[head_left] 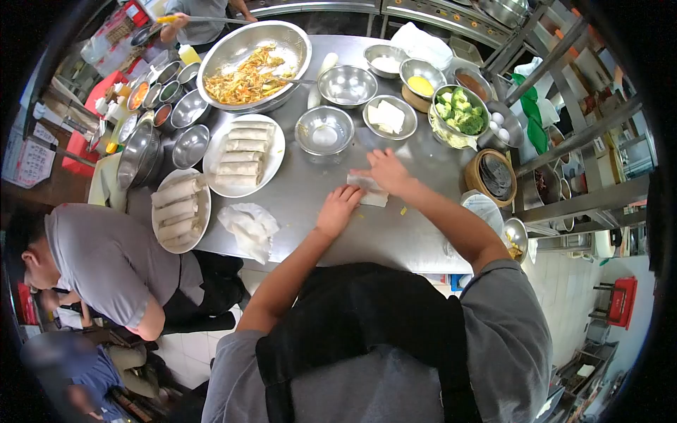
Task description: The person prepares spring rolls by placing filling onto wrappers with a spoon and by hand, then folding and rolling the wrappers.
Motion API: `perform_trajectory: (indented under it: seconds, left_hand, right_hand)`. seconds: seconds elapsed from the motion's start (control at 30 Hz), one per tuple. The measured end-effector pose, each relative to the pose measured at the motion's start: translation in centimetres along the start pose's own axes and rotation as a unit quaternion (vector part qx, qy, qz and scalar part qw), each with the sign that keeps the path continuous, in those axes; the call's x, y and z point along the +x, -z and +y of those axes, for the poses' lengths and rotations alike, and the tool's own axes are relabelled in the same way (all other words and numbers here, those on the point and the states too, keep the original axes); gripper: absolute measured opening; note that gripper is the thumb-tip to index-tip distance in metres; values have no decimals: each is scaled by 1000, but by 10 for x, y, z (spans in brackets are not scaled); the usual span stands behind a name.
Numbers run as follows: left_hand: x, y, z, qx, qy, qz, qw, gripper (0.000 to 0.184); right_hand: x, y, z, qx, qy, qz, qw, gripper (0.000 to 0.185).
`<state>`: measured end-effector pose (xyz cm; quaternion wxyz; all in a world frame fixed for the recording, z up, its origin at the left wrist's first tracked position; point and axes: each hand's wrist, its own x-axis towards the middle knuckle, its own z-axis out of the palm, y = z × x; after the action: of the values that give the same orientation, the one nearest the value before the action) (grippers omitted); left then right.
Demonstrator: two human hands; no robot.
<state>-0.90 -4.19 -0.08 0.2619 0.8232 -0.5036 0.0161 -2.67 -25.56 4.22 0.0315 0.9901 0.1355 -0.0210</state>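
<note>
Both my hands are at a pale wrapper [372, 197] on the steel table [310, 236]. My left hand [340, 206] rests at the wrapper's left side, its fingers extended over the edge. My right hand [386, 171] reaches over the top right of the wrapper, fingers spread and touching it. A white oval plate [278, 144] with several pale rolls is up and to the left, and a second plate [204, 201] of rolls sits nearer the table's left edge. A crumpled white cloth [248, 229] lies left of my left hand.
A large bowl [300, 53] of shredded filling stands at the back left. Steel bowls [324, 130] and a bowl of broccoli [462, 111] line the far side. A bamboo container [471, 180] is at right. A person [120, 261] bends at the left.
</note>
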Motion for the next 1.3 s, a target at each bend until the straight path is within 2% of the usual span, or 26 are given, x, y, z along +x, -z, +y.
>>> perform_trajectory:
  seconds: [0.07,0.17,0.27,0.37,0.47,0.5,0.57,0.6,0.67,0.7,0.73,0.77,0.83,0.93,1.03,1.13,1.23,1.3]
  left_hand:
    - [0,-3,-2,5,1,2,1000,42]
    - [0,1,2,7,9,4,1000,42]
    - [0,-5,-2,3,7,11,1000,42]
    - [1,-5,-1,15,-5,28,999,43]
    - [1,-9,-3,10,-7,30,999,42]
    - [0,-11,-4,12,-11,28,999,42]
    - [1,-14,-9,14,-20,26,999,42]
    - [1,-13,-6,5,-15,26,1000,42]
    - [2,-7,-2,-8,-7,28,1000,42]
    - [2,-5,-1,-9,-7,29,1000,42]
    - [2,-4,0,-10,-7,29,1000,42]
    - [2,-5,-1,-11,-8,30,999,42]
    - [3,-5,-2,-16,-7,31,999,41]
    - [2,-2,2,-15,-5,22,1000,41]
    - [4,4,4,-2,-8,21,1000,40]
    - [4,4,6,3,-9,30,1000,40]
    - [2,4,4,1,-14,22,1000,40]
    - [3,3,5,-7,-8,12,1000,40]
  right_hand:
    - [21,33,7,1,-28,36,999,34]
    - [68,61,10,120,-86,102,984,27]
    - [119,29,7,88,-102,38,990,35]
    - [145,6,-8,63,-113,-17,991,34]
    - [128,52,-16,188,-131,-20,973,35]
    - [126,44,-7,333,-123,6,935,31]
    - [118,17,29,592,-101,61,797,25]
    - [95,25,32,577,-100,90,806,31]
    - [48,14,49,585,-2,18,811,39]
    - [19,15,44,419,-32,-21,907,41]
    - [-9,15,33,238,-63,-61,967,45]
    - [-31,13,22,187,-61,-59,979,46]
    - [-63,8,7,86,-56,-58,993,51]
    - [-71,-4,14,47,-68,-67,994,58]
    - [-63,-11,24,-27,-68,0,997,59]
    - [-51,-16,16,-55,-3,104,993,57]
    - [-57,-15,9,16,-45,-44,998,58]
    - [-58,-7,29,-17,-62,-25,998,63]
